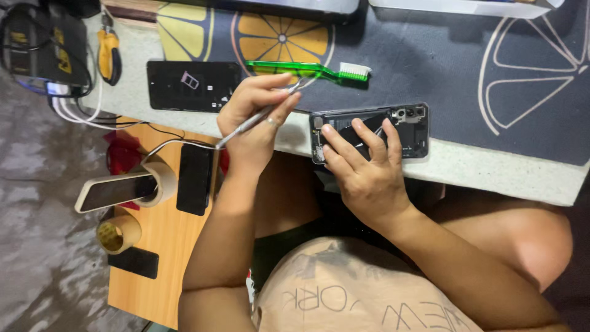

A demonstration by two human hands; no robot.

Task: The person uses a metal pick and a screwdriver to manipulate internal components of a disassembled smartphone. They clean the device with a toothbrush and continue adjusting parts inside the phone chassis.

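My left hand [255, 117] grips a thin metal tool, likely tweezers [241, 128], its tip raised near the green toothbrush [307, 69]. My right hand [362, 166] lies flat on an opened phone [410, 120] at the table's front edge. The fingers cover most of the phone's inside. The camera module and frame show at the phone's right end. The tool's tip is apart from the phone, a little to its upper left.
A black back cover [190, 86] with a small card tray on it lies left of my hands. A yellow-handled tool [109, 55] and a black device with cables [43, 43] sit far left. A low wooden board [163, 246] carries tape rolls [118, 233] and other phones [114, 192].
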